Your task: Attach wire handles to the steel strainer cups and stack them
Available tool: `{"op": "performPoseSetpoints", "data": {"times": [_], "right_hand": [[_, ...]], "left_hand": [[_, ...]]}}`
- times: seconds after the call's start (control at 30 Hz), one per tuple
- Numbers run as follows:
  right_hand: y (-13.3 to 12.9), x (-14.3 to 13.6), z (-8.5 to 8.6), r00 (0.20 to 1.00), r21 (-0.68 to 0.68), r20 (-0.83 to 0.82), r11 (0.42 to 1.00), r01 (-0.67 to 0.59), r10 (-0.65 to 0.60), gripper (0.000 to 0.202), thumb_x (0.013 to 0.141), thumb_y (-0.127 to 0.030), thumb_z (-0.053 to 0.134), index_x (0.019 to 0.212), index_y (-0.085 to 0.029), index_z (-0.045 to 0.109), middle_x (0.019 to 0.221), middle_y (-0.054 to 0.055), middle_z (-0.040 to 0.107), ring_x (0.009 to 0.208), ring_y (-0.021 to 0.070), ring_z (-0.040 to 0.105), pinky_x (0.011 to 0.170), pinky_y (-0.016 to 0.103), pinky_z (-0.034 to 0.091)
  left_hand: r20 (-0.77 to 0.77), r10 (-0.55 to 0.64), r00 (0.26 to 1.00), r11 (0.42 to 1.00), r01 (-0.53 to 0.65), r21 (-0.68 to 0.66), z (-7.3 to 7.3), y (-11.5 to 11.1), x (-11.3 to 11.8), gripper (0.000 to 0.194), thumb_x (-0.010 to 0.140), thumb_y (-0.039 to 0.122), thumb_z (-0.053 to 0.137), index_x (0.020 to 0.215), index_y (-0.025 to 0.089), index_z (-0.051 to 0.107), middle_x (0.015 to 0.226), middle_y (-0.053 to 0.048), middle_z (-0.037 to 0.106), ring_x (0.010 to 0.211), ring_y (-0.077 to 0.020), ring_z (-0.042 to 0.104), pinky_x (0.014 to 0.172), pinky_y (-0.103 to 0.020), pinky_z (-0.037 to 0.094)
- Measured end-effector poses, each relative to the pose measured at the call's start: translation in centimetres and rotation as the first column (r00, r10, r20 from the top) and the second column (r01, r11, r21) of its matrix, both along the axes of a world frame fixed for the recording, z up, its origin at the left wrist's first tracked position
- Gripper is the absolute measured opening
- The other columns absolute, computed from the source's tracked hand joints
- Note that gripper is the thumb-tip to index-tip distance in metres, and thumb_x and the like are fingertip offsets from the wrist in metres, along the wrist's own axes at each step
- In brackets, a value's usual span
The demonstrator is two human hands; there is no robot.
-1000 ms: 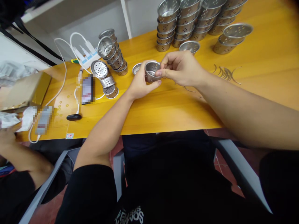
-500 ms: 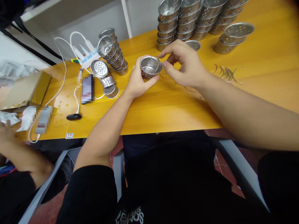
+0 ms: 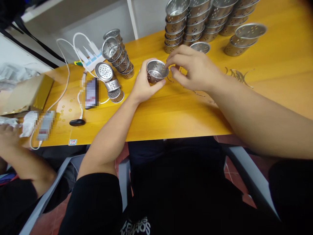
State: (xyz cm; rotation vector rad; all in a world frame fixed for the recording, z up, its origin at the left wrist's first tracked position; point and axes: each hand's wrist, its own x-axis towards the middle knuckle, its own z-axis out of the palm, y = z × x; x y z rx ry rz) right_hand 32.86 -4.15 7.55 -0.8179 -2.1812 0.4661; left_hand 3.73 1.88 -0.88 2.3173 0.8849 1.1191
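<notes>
My left hand [image 3: 143, 80] is closed around the side of a small perforated metal cup [image 3: 154, 78], its open mouth facing up toward me. At the cup's right rim my right hand [image 3: 189, 67] has its fingers bent and thumb drawn in. Whatever those fingertips hold is too small to make out. Beneath the right hand a thin curved wire [image 3: 170, 77] lies on the table. Another metal cup [image 3: 201, 47] stands just behind that hand, partly hidden by it. Several curved wires [image 3: 236, 75] lie in a loose bunch beyond my right forearm.
Tall stacks of perforated cups [image 3: 176, 24] stand at the back, with a short stack [image 3: 241, 40] to their right. Leaning stacks [image 3: 119, 58] are on the left, near a power strip [image 3: 94, 60], a phone [image 3: 91, 93] and cables. Another person's arm [image 3: 24, 160] rests at far left.
The thin wire seen across the cup's right side earlier no longer shows there. My right hand has shifted slightly, its fingertips lower at the rim; the left hand and cup are almost still.
</notes>
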Motion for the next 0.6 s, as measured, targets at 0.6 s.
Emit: {"op": "performPoseSetpoints", "data": {"times": [0.6], "right_hand": [[1.1,-0.2,-2.1,0.992,0.050,-0.064,0.993,-0.106,0.110,0.039,0.122,-0.051,0.084,0.160,-0.042,0.087,0.169,0.017,0.073,0.135,0.0385,0.078,0.125,0.061,0.068]], "left_hand": [[0.016,-0.008,1.000,0.999,0.007,0.042,-0.2,1.0,-0.6,0.115,0.106,0.108,0.078,0.188,0.035,0.043,0.181,-0.018,0.066,0.177,-0.0445,0.065,0.156,-0.066,0.050]]}}
